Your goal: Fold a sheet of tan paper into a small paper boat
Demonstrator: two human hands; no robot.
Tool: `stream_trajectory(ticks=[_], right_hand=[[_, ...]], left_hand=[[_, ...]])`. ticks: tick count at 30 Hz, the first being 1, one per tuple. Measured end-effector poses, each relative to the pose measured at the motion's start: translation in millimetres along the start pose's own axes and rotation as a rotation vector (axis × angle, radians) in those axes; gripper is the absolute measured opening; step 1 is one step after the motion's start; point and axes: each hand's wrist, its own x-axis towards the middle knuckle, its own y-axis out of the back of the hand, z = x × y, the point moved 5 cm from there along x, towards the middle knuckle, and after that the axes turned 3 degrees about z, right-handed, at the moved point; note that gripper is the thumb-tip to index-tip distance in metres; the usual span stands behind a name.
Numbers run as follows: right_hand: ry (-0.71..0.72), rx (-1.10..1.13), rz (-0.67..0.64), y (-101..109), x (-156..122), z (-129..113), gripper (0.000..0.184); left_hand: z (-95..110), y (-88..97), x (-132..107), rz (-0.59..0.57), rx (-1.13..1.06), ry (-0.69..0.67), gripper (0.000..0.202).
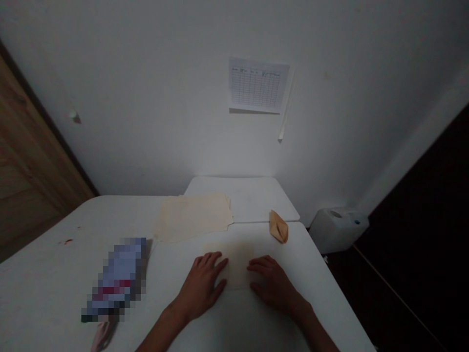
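A thin cream sheet of paper (pixel 239 274) lies flat on the white table in front of me. My left hand (pixel 205 283) rests on its left side, palm down, fingers stretched out and slightly apart. On the opposite side my right hand (pixel 271 284) lies with its fingertips at the sheet's right edge, fingers extended and thumb apart. Neither hand grips anything. A folded brown paper piece (pixel 279 228) sits beyond my right hand. Larger cream sheets (pixel 194 217) lie farther back to the left.
A blurred-out blue and red item (pixel 119 278) lies on the white table (pixel 176 259) at left. A printed chart (pixel 258 85) hangs on the wall. Beside the table's right edge stands a white plastic container (pixel 335 230) on the dark floor. Wooden panelling (pixel 29 151) borders the left.
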Motion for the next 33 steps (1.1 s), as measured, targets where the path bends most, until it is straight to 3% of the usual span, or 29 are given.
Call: stream_trajectory(ticks=[7, 14, 20, 28, 33], right_hand=[[0.084, -0.201, -0.024, -4, 8, -28, 0.02], [0.303, -0.149, -0.076, -30, 13, -51, 0.02], [0.309, -0.165, -0.066, -34, 9, -55, 0.026], [0.293, -0.177, -0.059, -35, 8, -56, 0.023], [0.287, -0.182, -0.049, -36, 9, -56, 0.021]], left_hand=[[2, -4.5, -6, 0.094, -0.05, 0.003, 0.03], [-10, -8.6, -2, 0.154, -0.16, 0.02, 0.025], [-16, -11.0, 0, 0.193, -0.219, 0.051, 0.02], [-52, -2.7, -1, 0.277, 0.003, 0.403, 0.016], [-71, 1.2, 3, 0.269, 0.095, 0.522, 0.02]])
